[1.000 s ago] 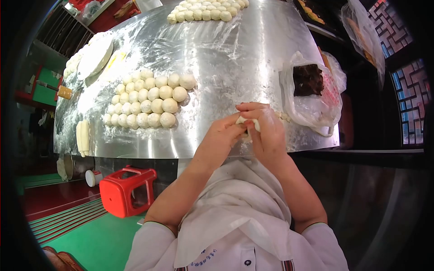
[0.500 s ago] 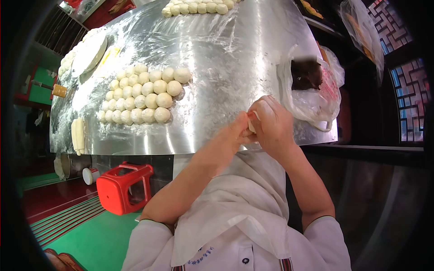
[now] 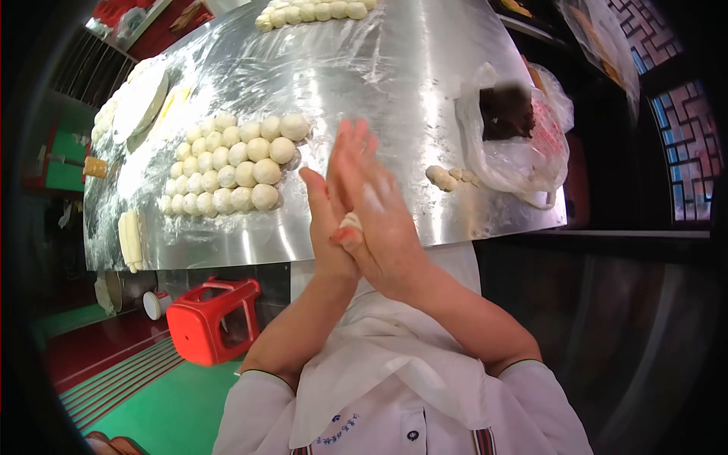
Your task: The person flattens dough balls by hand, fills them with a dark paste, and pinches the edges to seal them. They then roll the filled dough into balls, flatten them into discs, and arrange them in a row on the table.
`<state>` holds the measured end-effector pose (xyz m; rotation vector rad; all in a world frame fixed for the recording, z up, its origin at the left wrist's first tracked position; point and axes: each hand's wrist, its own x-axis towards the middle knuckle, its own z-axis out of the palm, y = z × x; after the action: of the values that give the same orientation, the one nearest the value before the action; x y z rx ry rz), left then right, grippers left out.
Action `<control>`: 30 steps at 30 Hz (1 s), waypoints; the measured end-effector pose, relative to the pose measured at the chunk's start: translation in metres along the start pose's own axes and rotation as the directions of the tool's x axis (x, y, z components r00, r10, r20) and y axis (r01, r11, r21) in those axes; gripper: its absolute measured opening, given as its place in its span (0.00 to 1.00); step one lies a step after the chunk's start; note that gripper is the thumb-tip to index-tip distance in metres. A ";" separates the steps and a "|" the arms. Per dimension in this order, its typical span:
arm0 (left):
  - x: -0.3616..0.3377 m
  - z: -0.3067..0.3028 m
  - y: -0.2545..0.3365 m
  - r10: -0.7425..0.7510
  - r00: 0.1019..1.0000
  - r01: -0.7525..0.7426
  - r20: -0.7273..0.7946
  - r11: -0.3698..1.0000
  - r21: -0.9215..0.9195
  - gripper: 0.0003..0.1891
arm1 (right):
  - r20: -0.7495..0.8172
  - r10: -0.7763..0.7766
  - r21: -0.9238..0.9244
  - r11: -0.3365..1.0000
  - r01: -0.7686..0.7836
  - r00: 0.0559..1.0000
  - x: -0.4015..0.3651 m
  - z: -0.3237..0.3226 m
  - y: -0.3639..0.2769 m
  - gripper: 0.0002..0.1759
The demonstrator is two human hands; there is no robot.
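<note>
Between my two palms sits a piece of pale dough [image 3: 351, 221], mostly hidden, with a little of it showing near my right thumb. My left hand [image 3: 324, 231] presses against it from the left, fingers pointing up the table. From the other side my right hand [image 3: 387, 239] closes on it, with white flour on its back. Left of my hands, several round dough balls [image 3: 244, 174] stand in close rows on the floured steel table [image 3: 394, 98]. Small lumps of dough [image 3: 447, 178] lie to the right of my hands.
A plastic bag [image 3: 523, 167] holding a dark brown mass [image 3: 506, 114] stands at the right. A dough strip [image 3: 131, 241] lies near the left edge, with a round pale tray [image 3: 141, 106] farther back. More dough balls [image 3: 315, 11] stand at the back. A red stool [image 3: 212, 322] is below.
Both hands have moved left, away from the bag, and their palms now face each other around the dough. The small lumps beside the bag have come into sight.
</note>
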<state>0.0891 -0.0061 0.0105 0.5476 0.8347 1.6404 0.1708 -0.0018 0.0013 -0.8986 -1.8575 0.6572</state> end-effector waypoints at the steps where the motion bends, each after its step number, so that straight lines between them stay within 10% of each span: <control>1: -0.009 -0.008 -0.003 -0.079 0.990 0.087 0.114 0.994 -0.069 0.40 | -0.095 -0.085 -0.057 0.995 0.080 0.992 0.001 0.003 0.002 0.31; 5: -0.031 -0.042 -0.005 -0.134 0.978 0.073 0.157 0.935 0.347 0.28 | -0.145 0.058 0.067 0.997 -0.049 0.988 0.002 0.000 0.029 0.40; 7: -0.016 -0.062 0.006 0.120 0.980 -0.183 0.157 0.856 0.483 0.24 | 0.026 0.144 0.204 0.968 -0.146 0.989 -0.019 0.013 0.028 0.43; 9: 0.005 -0.077 0.029 0.104 0.994 -0.104 0.022 0.995 -0.004 0.22 | 0.234 0.131 0.297 0.934 -0.199 0.963 -0.050 0.030 0.021 0.48; 13: 0.024 -0.103 0.059 0.150 0.988 -0.144 -0.040 0.981 0.126 0.23 | 0.642 -0.027 -0.044 0.996 0.072 0.766 -0.081 0.043 0.032 0.59; 18: 0.041 -0.111 0.081 -0.079 0.995 0.048 0.059 0.910 0.411 0.31 | 0.460 0.163 -0.343 0.939 0.005 0.873 -0.038 -0.011 0.086 0.49; 22: 0.110 -0.109 0.118 -0.030 0.996 -0.026 0.087 0.813 0.581 0.29 | 0.345 0.049 -0.215 0.976 0.028 0.937 -0.017 -0.032 0.110 0.42; 30: 0.274 -0.147 0.124 0.021 0.991 -0.131 0.129 0.173 0.976 0.31 | 0.357 0.029 -0.298 0.951 0.085 0.934 -0.026 -0.006 0.103 0.36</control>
<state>-0.1619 0.2148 -0.0107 1.6015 1.8463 0.8762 0.2148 0.0383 -0.0867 -0.9984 -2.3456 0.5456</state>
